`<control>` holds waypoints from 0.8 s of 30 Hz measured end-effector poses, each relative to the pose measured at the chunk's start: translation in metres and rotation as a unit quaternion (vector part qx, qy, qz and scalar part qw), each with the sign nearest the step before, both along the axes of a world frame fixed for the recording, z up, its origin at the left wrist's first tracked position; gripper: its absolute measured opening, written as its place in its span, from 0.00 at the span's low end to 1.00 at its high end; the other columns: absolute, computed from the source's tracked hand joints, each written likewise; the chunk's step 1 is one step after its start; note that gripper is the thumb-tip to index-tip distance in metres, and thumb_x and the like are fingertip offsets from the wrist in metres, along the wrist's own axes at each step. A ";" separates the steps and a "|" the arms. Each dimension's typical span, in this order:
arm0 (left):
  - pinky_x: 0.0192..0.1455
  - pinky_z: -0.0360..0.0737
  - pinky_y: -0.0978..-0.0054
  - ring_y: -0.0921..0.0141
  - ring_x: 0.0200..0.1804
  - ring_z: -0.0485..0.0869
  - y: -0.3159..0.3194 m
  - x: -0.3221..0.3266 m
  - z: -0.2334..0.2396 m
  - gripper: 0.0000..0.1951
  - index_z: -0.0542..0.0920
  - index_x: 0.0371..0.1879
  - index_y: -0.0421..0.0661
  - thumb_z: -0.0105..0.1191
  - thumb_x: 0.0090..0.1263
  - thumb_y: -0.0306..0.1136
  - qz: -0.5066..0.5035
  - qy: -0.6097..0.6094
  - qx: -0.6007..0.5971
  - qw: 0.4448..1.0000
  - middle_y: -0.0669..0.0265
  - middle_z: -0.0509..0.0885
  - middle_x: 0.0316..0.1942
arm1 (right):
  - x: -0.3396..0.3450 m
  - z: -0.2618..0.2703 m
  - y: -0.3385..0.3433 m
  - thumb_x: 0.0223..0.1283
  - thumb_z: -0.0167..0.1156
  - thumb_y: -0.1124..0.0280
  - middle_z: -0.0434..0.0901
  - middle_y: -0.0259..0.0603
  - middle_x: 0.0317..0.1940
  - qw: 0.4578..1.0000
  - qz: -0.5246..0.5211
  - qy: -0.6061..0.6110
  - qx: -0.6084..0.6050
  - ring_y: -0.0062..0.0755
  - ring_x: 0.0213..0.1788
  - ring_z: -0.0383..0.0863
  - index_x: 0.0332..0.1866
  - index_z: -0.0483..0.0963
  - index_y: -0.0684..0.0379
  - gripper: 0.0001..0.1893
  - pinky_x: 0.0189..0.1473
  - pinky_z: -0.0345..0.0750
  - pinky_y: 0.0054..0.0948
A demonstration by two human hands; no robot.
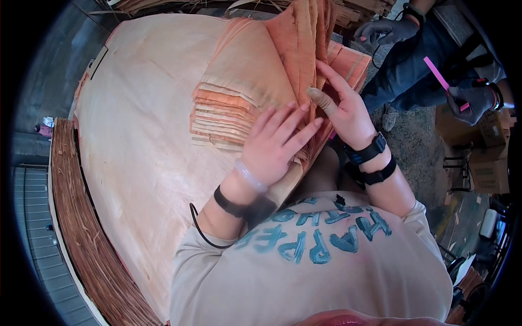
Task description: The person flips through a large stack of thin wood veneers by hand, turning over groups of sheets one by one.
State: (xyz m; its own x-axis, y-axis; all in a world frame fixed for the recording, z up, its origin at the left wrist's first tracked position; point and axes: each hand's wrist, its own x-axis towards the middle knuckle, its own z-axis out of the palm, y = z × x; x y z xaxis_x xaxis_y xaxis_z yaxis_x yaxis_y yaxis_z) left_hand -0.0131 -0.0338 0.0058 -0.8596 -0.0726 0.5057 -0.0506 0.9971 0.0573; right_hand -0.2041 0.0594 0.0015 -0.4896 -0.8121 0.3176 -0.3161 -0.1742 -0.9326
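A fanned stack of thin orange and pale wood veneer sheets (pixel 253 61) lies over a large pale veneer sheet (pixel 142 102). My left hand (pixel 273 140), wearing a translucent bangle, rests palm down on the stack's near corner, its fingers spread. At the right edge of the raised, bunched orange sheets (pixel 299 49) is my right hand (pixel 346 108). Its thumb, in a tan finger cover, presses the near face while the index finger reaches along the edge; the other fingers are hidden behind the sheets.
A thick veneer stack (pixel 77 195) runs along the left side. At the upper right, a co-worker's gloved hand (pixel 385 31) and other gloved hand (pixel 471 104), with a pink strip (pixel 435 72), are apart from mine. Cardboard boxes (pixel 489 171) stand at the right.
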 end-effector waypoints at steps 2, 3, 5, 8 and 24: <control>0.75 0.71 0.54 0.58 0.70 0.81 -0.002 0.001 -0.004 0.33 0.80 0.70 0.54 0.61 0.60 0.31 0.006 0.012 0.002 1.000 0.60 0.81 0.70 | -0.002 -0.005 -0.003 0.74 0.67 0.69 0.80 0.45 0.66 1.000 0.018 -0.022 -0.011 0.25 0.62 0.79 0.78 0.67 0.65 0.32 0.66 0.76 0.27; 0.75 0.71 0.54 0.57 0.70 0.80 -0.004 0.001 -0.006 0.35 0.78 0.71 0.51 0.62 0.58 0.29 0.003 0.027 0.007 1.000 0.60 0.81 0.70 | -0.003 -0.011 -0.006 0.73 0.68 0.69 0.80 0.43 0.66 0.999 0.028 -0.033 -0.031 0.23 0.63 0.78 0.78 0.67 0.64 0.32 0.67 0.75 0.27; 0.75 0.71 0.54 0.57 0.70 0.80 -0.004 0.002 -0.008 0.37 0.77 0.71 0.48 0.63 0.55 0.27 0.000 0.041 0.010 0.999 0.60 0.80 0.70 | -0.004 -0.016 -0.006 0.73 0.68 0.69 0.80 0.41 0.66 0.997 0.038 -0.046 -0.052 0.22 0.64 0.77 0.79 0.67 0.63 0.33 0.68 0.75 0.26; 0.75 0.71 0.54 0.57 0.70 0.79 -0.003 0.003 -0.006 0.41 0.77 0.71 0.46 0.64 0.50 0.24 0.006 0.038 0.025 0.999 0.57 0.78 0.72 | -0.004 -0.015 -0.008 0.74 0.67 0.70 0.79 0.41 0.68 0.995 0.058 -0.064 -0.053 0.21 0.66 0.76 0.80 0.66 0.61 0.32 0.69 0.73 0.26; 0.73 0.72 0.53 0.54 0.65 0.78 -0.001 0.009 -0.008 0.35 0.78 0.67 0.43 0.66 0.56 0.36 0.038 -0.009 0.010 0.999 0.52 0.81 0.60 | -0.003 -0.014 0.020 0.66 0.53 0.80 0.56 0.66 0.81 0.935 -0.172 0.310 0.015 0.69 0.85 0.47 0.77 0.63 0.73 0.32 0.86 0.49 0.52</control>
State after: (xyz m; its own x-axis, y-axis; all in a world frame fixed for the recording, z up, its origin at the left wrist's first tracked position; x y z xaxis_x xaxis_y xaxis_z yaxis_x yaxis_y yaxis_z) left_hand -0.0042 -0.0352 -0.0017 -0.8601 -0.1475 0.4884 -0.1267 0.9891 0.0755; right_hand -0.2066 0.0794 -0.0127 -0.4523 -0.6540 0.6064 -0.8302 0.0602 -0.5542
